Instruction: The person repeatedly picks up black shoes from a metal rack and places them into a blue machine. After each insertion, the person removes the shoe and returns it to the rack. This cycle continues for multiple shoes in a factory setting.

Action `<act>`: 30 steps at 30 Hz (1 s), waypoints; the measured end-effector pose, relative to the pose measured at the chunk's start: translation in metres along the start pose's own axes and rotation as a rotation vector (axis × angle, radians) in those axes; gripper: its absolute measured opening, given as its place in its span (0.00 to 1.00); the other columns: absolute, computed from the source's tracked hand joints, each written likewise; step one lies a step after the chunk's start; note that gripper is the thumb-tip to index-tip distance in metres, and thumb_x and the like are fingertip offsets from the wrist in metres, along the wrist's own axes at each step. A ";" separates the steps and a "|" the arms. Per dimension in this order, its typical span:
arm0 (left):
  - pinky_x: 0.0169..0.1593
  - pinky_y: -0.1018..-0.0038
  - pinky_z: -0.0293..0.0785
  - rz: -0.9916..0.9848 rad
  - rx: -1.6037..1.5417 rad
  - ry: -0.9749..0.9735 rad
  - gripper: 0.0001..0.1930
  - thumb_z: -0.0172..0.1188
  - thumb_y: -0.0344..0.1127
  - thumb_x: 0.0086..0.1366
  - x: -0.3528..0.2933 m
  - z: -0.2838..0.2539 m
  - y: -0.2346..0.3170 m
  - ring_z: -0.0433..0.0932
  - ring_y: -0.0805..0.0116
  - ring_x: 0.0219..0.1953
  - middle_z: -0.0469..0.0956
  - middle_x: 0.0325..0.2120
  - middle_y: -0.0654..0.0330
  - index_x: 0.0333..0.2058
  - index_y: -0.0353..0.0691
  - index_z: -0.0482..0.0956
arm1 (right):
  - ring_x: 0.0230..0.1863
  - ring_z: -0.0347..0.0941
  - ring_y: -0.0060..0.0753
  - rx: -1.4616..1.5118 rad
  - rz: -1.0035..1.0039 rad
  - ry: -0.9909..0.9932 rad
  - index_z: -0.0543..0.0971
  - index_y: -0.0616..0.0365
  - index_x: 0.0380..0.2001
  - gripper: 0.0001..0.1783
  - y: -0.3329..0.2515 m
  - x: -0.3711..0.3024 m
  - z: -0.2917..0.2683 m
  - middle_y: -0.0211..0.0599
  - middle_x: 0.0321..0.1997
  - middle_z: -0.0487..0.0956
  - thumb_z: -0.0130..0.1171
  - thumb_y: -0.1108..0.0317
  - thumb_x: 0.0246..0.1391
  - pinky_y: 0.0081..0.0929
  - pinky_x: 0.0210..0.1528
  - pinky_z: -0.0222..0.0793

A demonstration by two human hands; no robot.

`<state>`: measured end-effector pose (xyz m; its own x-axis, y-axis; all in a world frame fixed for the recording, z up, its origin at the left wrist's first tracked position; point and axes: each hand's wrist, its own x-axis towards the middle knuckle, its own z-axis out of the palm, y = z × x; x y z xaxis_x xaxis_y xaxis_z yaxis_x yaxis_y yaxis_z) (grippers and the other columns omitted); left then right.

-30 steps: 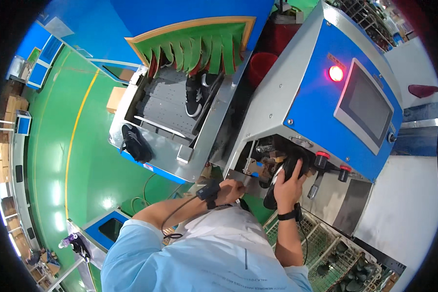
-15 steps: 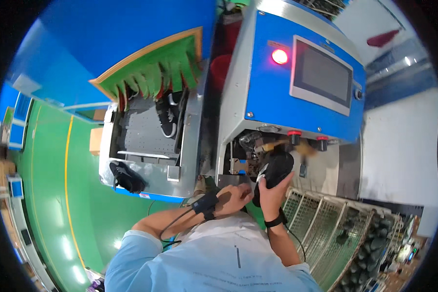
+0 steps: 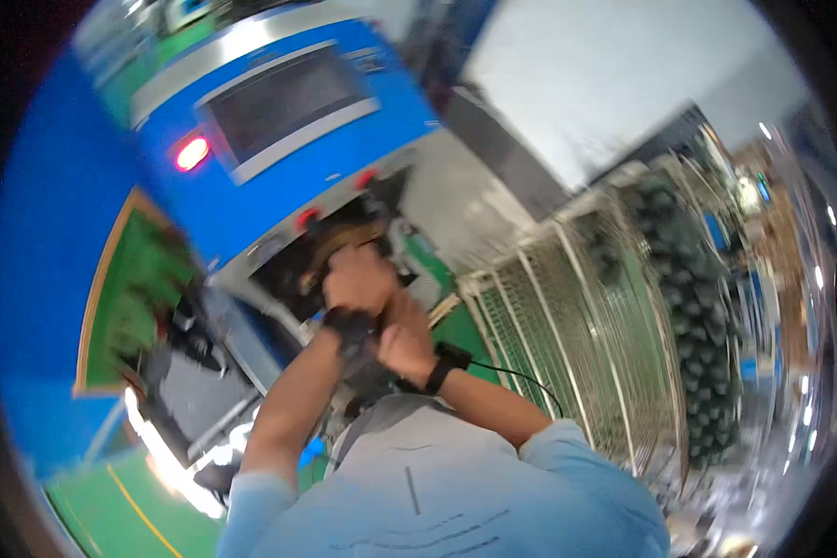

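Observation:
My left hand point(image 3: 361, 277) reaches into the dark opening under the blue machine point(image 3: 279, 191), its fingers blurred and partly out of sight. Just below and to the right is my right hand point(image 3: 407, 346), close against the left wrist; blur hides what its fingers grip. A dark shape point(image 3: 367, 377) lies between my forearms, below the left wristband. It may be the black shoe, but I cannot make it out. A brownish, blurred part point(image 3: 344, 240) of the machine shows above my left hand.
Two red knobs point(image 3: 308, 219) sit above the opening, with a lit red lamp point(image 3: 192, 153) and a screen point(image 3: 288, 100) higher up. A wire rack point(image 3: 567, 321) stands right, dark shoe-like pieces point(image 3: 684, 335) beyond it. Left is a conveyor point(image 3: 191, 395) with a green strip curtain point(image 3: 126, 288).
The view has swung right, so the machine now appears further left. My left hand has moved up into the machine opening. The black shoe in my right hand is no longer clearly visible.

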<state>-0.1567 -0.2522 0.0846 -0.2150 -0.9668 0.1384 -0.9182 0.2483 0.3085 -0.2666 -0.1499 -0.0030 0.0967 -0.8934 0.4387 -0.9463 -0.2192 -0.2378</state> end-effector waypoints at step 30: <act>0.33 0.70 0.75 -0.571 -0.658 -0.672 0.18 0.75 0.42 0.61 -0.164 -0.010 -0.055 0.78 0.71 0.26 0.82 0.23 0.58 0.33 0.28 0.86 | 0.72 0.69 0.36 1.172 0.376 -0.192 0.69 0.58 0.74 0.45 0.138 -0.023 -0.096 0.46 0.73 0.74 0.75 0.65 0.55 0.34 0.75 0.63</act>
<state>-0.0671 -0.1068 0.0545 -0.1356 -0.7359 -0.6633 -0.6265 -0.4550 0.6329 -0.4291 -0.1223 0.0375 0.0167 -0.9977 0.0662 -0.0891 -0.0674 -0.9937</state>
